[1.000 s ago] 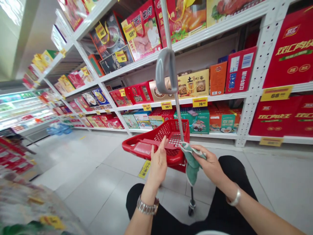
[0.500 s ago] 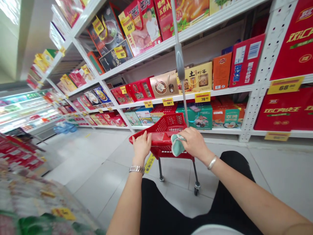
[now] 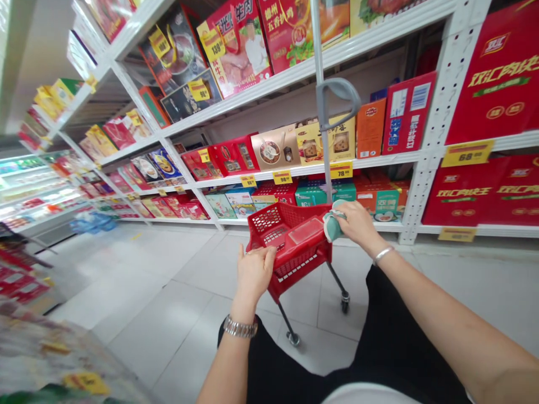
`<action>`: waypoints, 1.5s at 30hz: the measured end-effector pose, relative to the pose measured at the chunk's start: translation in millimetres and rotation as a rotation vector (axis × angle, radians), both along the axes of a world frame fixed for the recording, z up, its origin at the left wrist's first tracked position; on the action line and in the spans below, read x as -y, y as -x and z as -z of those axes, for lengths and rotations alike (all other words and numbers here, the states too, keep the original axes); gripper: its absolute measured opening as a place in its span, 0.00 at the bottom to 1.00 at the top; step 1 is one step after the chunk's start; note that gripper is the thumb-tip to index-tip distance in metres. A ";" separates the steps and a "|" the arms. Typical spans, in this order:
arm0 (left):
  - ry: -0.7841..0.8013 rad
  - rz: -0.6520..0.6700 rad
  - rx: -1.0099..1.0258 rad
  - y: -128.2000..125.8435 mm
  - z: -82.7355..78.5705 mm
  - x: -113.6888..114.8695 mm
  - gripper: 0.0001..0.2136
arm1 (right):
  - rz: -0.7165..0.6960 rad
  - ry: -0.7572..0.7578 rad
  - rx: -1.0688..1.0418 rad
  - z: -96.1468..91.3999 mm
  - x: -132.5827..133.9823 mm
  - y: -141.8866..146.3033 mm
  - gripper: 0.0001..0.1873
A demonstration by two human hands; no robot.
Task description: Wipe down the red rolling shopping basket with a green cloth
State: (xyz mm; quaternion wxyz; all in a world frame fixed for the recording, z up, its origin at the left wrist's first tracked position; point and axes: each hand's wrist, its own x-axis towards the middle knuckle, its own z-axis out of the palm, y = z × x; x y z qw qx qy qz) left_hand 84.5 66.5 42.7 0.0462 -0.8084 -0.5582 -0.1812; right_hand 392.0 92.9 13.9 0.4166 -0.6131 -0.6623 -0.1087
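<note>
A small red shopping cart [image 3: 298, 270] with a perforated plastic basket stands before me on grey legs with casters, turned at a slant. My left hand [image 3: 255, 272] has its fingers curled over the near left end of the cart's handle bar, the thumb on top. At the bar's other end, my right hand [image 3: 357, 221] grips a bunched green and white cloth [image 3: 333, 226] against the red plastic. A grey pole [image 3: 319, 47] rises from the cart's far right side and bears a looped grey piece [image 3: 356, 100].
White shelving [image 3: 410, 196] full of boxed goods and yellow price tags runs along the far side. Tall red boxes [image 3: 490, 84] stand at right. A blurred display [image 3: 63, 342] lies at lower left. Tiled floor [image 3: 189, 314] surrounds the cart; my knees flank its near side.
The cart has swivelled, its left end coming nearer and its right end going away. My left hand has moved down with it; the right hand and cloth have shifted right and up.
</note>
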 end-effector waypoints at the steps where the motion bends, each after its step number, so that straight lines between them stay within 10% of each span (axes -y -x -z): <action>1: -0.021 0.003 -0.002 -3.2 0.9 3.1 0.25 | -0.028 -0.021 -0.009 0.0 2.3 9.9 0.12; 11: -0.230 0.117 -0.004 1.5 11.5 9.5 0.23 | -0.473 -0.239 0.077 5.9 48.9 146.4 0.16; 24: -0.325 0.151 -0.041 11.3 15.1 16.1 0.20 | -0.110 0.061 -0.088 -0.2 -54.6 21.1 0.13; 38: -0.330 0.154 -0.018 13.6 19.1 17.2 0.23 | -0.455 -0.241 0.027 15.2 45.3 155.3 0.16; 45: -0.345 0.152 -0.033 17.4 19.4 24.4 0.25 | -0.483 -0.222 0.044 10.6 35.0 140.3 0.14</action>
